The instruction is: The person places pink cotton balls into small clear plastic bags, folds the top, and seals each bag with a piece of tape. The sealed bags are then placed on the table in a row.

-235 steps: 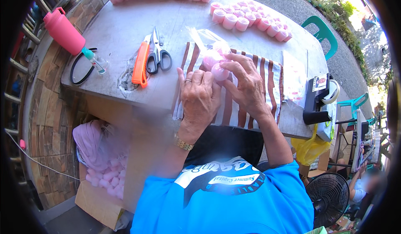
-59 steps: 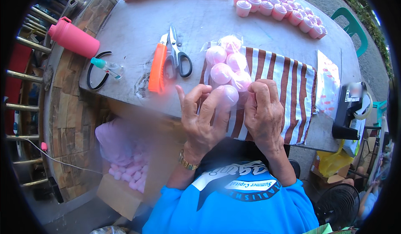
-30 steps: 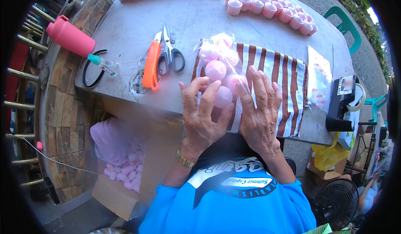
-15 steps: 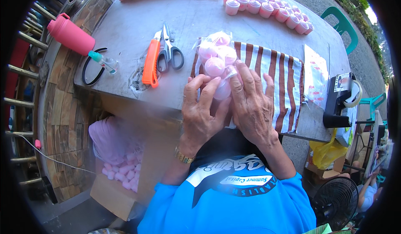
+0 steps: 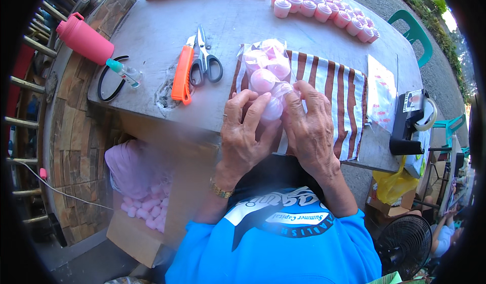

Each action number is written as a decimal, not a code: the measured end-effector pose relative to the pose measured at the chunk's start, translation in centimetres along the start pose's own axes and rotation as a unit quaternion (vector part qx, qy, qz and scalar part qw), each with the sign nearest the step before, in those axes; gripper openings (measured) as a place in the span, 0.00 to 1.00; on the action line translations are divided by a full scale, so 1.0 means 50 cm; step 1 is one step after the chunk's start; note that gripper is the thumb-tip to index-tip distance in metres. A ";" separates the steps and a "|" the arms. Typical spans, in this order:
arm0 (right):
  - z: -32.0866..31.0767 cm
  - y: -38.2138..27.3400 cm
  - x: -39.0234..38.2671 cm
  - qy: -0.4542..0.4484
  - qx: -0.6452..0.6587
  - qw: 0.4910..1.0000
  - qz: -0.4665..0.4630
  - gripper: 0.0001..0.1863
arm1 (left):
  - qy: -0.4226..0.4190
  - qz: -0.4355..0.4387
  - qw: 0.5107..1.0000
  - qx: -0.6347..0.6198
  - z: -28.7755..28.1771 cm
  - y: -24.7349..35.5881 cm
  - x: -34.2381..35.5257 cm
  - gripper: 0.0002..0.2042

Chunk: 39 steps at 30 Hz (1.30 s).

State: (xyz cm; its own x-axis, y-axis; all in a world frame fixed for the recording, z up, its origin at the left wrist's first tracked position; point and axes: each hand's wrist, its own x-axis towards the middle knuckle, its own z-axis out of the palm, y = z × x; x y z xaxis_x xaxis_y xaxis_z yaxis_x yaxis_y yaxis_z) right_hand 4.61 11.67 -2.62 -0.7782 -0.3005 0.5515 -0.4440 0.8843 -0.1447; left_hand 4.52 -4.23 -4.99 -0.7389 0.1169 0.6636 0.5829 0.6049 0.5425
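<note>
A clear plastic bag [image 5: 264,81] filled with several pale pink, lidded cups lies on a brown-and-white striped cloth [image 5: 334,101] near the table edge. My left hand [image 5: 246,124] curls round the bag's near left side, fingertips against the lowest cup. On the other side, my right hand [image 5: 312,124] pinches the loose plastic by the same cup. Its thumb and parts of the gripped film are hidden behind the fingers. To the left of the cloth lie grey-handled scissors [image 5: 206,63] and an orange box cutter [image 5: 182,75].
Rows of pink cups [image 5: 323,11] stand at the far side. At right are a printed plastic packet [image 5: 380,92] and a black tape dispenser [image 5: 407,124]. A pink tumbler [image 5: 86,39] and small spray bottle [image 5: 125,73] are at left. Below, a cardboard box [image 5: 136,233] holds pink pieces.
My right hand's fingers have drawn back from the upper cups and bent more around the plastic at the near end. The bag has shifted slightly right; my left hand stays nearly in place.
</note>
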 end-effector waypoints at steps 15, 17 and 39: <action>0.009 0.016 0.014 0.064 -0.038 0.996 -0.053 0.20 | 0.017 -0.041 0.999 -0.028 0.009 0.010 0.006 0.26; -0.005 0.013 0.014 0.024 -0.087 0.995 -0.048 0.22 | 0.014 -0.051 0.998 -0.035 0.007 0.015 0.002 0.26; -0.136 0.158 -0.019 -0.133 -0.130 0.978 0.095 0.22 | 0.046 -0.012 0.999 0.002 0.027 0.015 -0.003 0.39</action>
State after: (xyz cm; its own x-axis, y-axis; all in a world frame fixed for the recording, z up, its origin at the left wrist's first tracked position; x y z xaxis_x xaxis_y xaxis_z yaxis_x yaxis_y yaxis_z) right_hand 4.86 21.36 1.32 -0.9389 -0.1731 0.2974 -0.1784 0.9839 0.0095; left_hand 4.62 -2.73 -5.36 -0.7183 0.0299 0.6951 0.5642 0.6095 0.5569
